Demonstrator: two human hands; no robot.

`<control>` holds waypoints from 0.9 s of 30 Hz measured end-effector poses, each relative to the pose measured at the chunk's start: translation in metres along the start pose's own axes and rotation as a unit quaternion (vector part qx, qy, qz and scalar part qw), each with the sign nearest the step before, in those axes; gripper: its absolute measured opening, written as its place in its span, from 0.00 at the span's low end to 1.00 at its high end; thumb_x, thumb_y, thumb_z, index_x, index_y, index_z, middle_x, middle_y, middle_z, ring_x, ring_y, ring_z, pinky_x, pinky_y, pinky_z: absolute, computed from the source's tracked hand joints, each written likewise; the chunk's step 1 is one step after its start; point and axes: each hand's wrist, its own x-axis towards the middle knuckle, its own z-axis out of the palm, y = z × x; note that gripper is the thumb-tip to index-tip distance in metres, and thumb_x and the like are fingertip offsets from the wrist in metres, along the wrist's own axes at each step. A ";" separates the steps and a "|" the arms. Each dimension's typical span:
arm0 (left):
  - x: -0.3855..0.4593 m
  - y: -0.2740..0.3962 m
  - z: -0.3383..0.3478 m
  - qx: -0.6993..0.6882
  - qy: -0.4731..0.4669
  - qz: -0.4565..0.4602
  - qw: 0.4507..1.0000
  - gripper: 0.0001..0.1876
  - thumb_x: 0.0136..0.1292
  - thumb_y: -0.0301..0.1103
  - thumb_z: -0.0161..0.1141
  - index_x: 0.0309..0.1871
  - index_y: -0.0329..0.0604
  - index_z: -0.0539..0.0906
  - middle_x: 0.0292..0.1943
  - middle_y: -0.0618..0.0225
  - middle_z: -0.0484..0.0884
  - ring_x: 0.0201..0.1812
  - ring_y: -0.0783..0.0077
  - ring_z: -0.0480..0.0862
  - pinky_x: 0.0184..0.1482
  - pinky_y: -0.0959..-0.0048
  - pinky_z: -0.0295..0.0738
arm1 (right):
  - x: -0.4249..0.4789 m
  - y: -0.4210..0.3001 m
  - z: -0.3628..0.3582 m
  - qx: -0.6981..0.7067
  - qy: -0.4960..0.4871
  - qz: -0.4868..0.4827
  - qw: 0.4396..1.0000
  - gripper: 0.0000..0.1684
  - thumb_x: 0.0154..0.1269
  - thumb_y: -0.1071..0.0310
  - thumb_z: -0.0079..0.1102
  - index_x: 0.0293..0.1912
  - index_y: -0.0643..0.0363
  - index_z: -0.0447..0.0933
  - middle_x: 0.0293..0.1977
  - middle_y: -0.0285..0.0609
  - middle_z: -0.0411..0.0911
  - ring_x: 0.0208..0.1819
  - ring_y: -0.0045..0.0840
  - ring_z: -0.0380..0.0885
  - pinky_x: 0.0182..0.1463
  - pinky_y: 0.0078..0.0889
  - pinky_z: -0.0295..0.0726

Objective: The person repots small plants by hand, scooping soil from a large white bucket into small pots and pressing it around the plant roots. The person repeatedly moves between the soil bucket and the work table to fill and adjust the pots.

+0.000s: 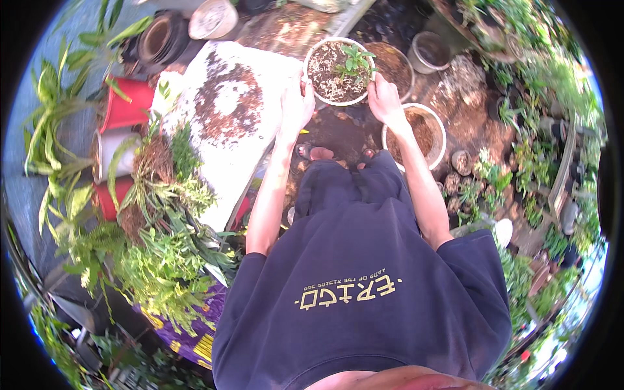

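Note:
Between my two hands is a round white plant pot [312, 90] filled with dark soil and pale flecks that look like husks. A small leafy green plant [356, 61] grows at the right side of that soil. My left hand [298, 100] grips the pot's left rim, and my right hand [385, 97] grips its right rim. The undersides of both grips are hidden. Left of the pot lies a white tabletop [226, 161], brightly lit, with a ring of scattered dark soil [248, 117] on it.
Behind my right forearm stands a white bucket [441, 131] of brown soil. Another soil-filled container [402, 63] and an upright empty-looking pot [431, 51] are beyond. Uprooted plants [156, 161] and red pots [127, 102] line the left. Small potted plants [487, 170] crowd the right.

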 end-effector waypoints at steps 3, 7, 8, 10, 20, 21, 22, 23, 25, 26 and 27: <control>-0.004 0.044 0.062 -0.074 -0.090 0.007 0.993 0.19 0.70 0.30 0.54 0.62 0.38 0.76 0.30 0.47 0.85 0.34 0.52 0.88 0.40 0.58 0.79 | -0.045 0.026 -0.066 0.038 0.052 0.078 0.995 0.10 0.70 0.72 0.44 0.42 0.70 0.71 0.28 0.67 0.76 0.35 0.61 0.78 0.40 0.55 0.74; -0.021 0.102 0.134 -0.088 -0.191 0.056 0.976 0.18 0.70 0.29 0.54 0.62 0.37 0.76 0.33 0.45 0.86 0.37 0.48 0.87 0.42 0.56 0.78 | -0.107 0.076 -0.121 -0.024 0.160 0.152 0.975 0.10 0.69 0.72 0.45 0.42 0.70 0.72 0.27 0.68 0.76 0.36 0.60 0.78 0.40 0.57 0.72; -0.027 0.111 0.152 -0.095 -0.200 0.090 0.971 0.18 0.70 0.29 0.54 0.62 0.36 0.76 0.33 0.45 0.86 0.37 0.45 0.87 0.42 0.54 0.78 | -0.123 0.083 -0.133 -0.028 0.179 0.173 0.968 0.10 0.69 0.72 0.46 0.42 0.70 0.72 0.27 0.68 0.76 0.35 0.60 0.78 0.40 0.57 0.72; -0.039 0.136 0.179 -0.070 -0.241 0.142 0.958 0.19 0.70 0.29 0.54 0.62 0.36 0.76 0.34 0.43 0.85 0.39 0.43 0.86 0.43 0.53 0.77 | -0.154 0.099 -0.154 -0.026 0.196 0.234 0.952 0.14 0.69 0.69 0.47 0.47 0.70 0.73 0.32 0.70 0.78 0.41 0.61 0.79 0.47 0.60 0.74; -0.089 0.195 0.289 -0.059 -0.469 0.283 0.835 0.19 0.70 0.30 0.53 0.62 0.33 0.75 0.37 0.39 0.84 0.40 0.41 0.85 0.44 0.52 0.76 | -0.282 0.123 -0.170 0.110 0.391 0.387 0.828 0.14 0.69 0.71 0.48 0.49 0.69 0.72 0.30 0.65 0.80 0.38 0.57 0.82 0.41 0.51 0.79; -0.096 0.200 0.303 -0.047 -0.494 0.296 0.816 0.19 0.70 0.30 0.53 0.62 0.34 0.74 0.38 0.40 0.84 0.41 0.41 0.85 0.44 0.52 0.76 | -0.296 0.134 -0.164 0.074 0.421 0.396 0.813 0.14 0.69 0.71 0.48 0.50 0.69 0.72 0.30 0.64 0.80 0.38 0.56 0.83 0.41 0.50 0.79; -0.103 0.209 0.308 -0.037 -0.536 0.274 0.798 0.18 0.70 0.30 0.53 0.61 0.34 0.75 0.40 0.39 0.84 0.44 0.41 0.85 0.46 0.52 0.76 | -0.308 0.148 -0.153 0.043 0.440 0.404 0.801 0.14 0.69 0.71 0.48 0.50 0.69 0.72 0.30 0.63 0.80 0.37 0.56 0.83 0.41 0.50 0.79; -0.108 0.221 0.317 -0.018 -0.566 0.274 0.777 0.20 0.70 0.30 0.52 0.64 0.35 0.74 0.40 0.40 0.84 0.43 0.41 0.85 0.48 0.53 0.76 | -0.317 0.162 -0.144 0.011 0.457 0.411 0.788 0.14 0.70 0.71 0.48 0.51 0.69 0.71 0.30 0.63 0.80 0.37 0.55 0.84 0.41 0.50 0.79; -0.120 0.209 0.347 -0.094 -0.567 0.336 0.746 0.23 0.71 0.30 0.52 0.69 0.37 0.70 0.41 0.41 0.84 0.43 0.43 0.85 0.48 0.55 0.77 | -0.324 0.158 -0.150 0.072 0.479 0.433 0.760 0.15 0.71 0.72 0.46 0.53 0.67 0.71 0.35 0.63 0.81 0.41 0.54 0.83 0.44 0.48 0.79; -0.126 0.196 0.365 -0.146 -0.587 0.343 0.718 0.27 0.72 0.31 0.52 0.74 0.40 0.65 0.42 0.44 0.84 0.43 0.45 0.85 0.48 0.59 0.77 | -0.334 0.171 -0.146 0.060 0.478 0.462 0.744 0.15 0.71 0.72 0.45 0.53 0.67 0.71 0.37 0.63 0.81 0.43 0.53 0.83 0.45 0.47 0.79; -0.131 0.203 0.366 -0.064 -0.634 0.299 0.711 0.30 0.73 0.32 0.52 0.76 0.42 0.60 0.42 0.48 0.84 0.42 0.49 0.84 0.49 0.60 0.77 | -0.342 0.186 -0.145 0.046 0.479 0.492 0.725 0.15 0.71 0.72 0.45 0.54 0.67 0.71 0.38 0.64 0.81 0.45 0.53 0.82 0.47 0.47 0.79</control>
